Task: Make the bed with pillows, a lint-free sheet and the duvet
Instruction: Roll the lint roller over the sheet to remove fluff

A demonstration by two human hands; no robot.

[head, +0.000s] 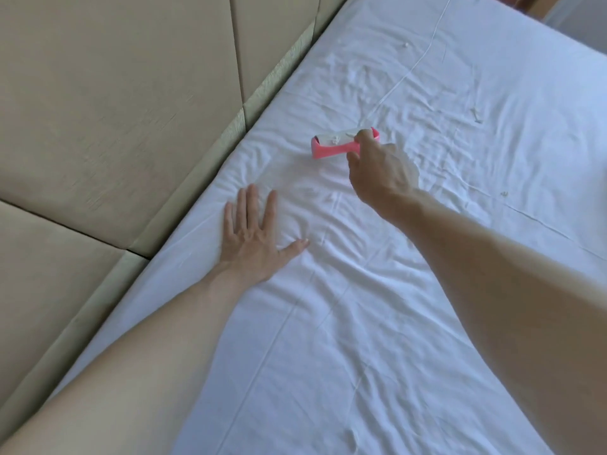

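A white sheet (410, 290) covers the bed, creased in the middle. My right hand (377, 169) grips a pink lint roller (331, 146), whose white sticky roll lies against the sheet with bits of lint stuck on it. My left hand (254, 234) presses flat on the sheet near the bed's left edge, fingers spread. Small lint specks (476, 118) lie on the sheet to the right, one lint speck (406, 45) further up, another lint bit (504, 194) at the right. A long white thread (410, 67) runs across the sheet from the roller toward the top.
A beige padded headboard (115, 110) in panels rises along the bed's left side. The floor and a bit of wooden furniture (538, 3) show at the top right corner. No pillows or duvet are in view.
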